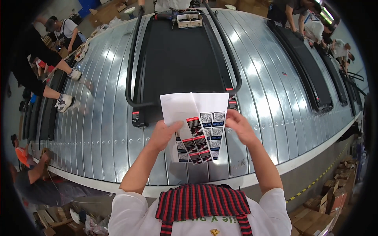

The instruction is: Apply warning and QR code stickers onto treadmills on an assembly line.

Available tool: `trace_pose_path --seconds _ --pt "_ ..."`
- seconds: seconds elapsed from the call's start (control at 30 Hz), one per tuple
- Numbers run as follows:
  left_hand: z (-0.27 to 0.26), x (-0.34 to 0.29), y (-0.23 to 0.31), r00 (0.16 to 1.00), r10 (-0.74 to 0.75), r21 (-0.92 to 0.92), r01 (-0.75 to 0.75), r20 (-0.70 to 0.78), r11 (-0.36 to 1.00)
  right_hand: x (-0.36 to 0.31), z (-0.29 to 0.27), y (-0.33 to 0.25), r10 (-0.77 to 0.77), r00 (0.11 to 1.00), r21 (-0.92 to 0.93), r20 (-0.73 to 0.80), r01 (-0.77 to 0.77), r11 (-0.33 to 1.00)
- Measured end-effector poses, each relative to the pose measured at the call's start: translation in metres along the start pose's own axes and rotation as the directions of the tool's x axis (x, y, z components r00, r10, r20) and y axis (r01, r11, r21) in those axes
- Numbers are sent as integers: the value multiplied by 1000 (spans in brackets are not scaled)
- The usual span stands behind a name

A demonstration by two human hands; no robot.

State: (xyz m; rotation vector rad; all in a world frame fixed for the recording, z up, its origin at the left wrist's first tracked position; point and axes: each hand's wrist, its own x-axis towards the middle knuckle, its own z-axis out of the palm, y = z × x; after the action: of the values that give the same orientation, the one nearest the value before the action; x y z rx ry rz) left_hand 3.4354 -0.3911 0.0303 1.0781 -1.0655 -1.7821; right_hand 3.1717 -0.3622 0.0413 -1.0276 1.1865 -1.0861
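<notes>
In front of me, over the near end of a treadmill (182, 59), I hold two overlapping sticker sheets. The front one is a warning sticker sheet (177, 105) with black and red labels on its lower right part. Behind it a second sticker sheet (215, 103) carries square codes with blue strips. My left hand (164, 133) grips the left side, thumb on the front. At the right edge, my right hand (241, 126) is closed with its fingertips against the rear sheet; part of its fingers is hidden. Black end caps (138, 118) of the treadmill bear similar red-topped labels.
A metal slat conveyor (106, 118) spreads around the treadmill. A parts box (189, 21) rests on its far end. Further treadmill decks (303, 67) lie at the right, with people working there. Someone's shoes (65, 103) stand on the slats at left. Cardboard boxes (315, 220) are low right.
</notes>
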Motion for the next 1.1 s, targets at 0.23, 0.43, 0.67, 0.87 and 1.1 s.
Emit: trace_pose_path --seconds 0.23,0.43,0.67,0.87,1.1 --pt "-47 -57 9 995 66 -100 -58 71 993 -39 90 -25 -67 998 34 5 67 997" --pt "-85 -93 19 989 89 -273 -54 114 960 -48 138 -26 -143 984 -106 -111 131 986" --pt "-97 -107 24 962 162 -246 -106 220 963 -49 222 -10 -418 907 -292 -50 387 875" --pt "-110 -108 31 950 156 -242 -90 270 966 -62 249 -20 -411 911 -389 33 390 835" --pt "-108 -105 19 971 196 -159 -174 137 972 -59 256 -5 -451 892 -439 22 414 797"
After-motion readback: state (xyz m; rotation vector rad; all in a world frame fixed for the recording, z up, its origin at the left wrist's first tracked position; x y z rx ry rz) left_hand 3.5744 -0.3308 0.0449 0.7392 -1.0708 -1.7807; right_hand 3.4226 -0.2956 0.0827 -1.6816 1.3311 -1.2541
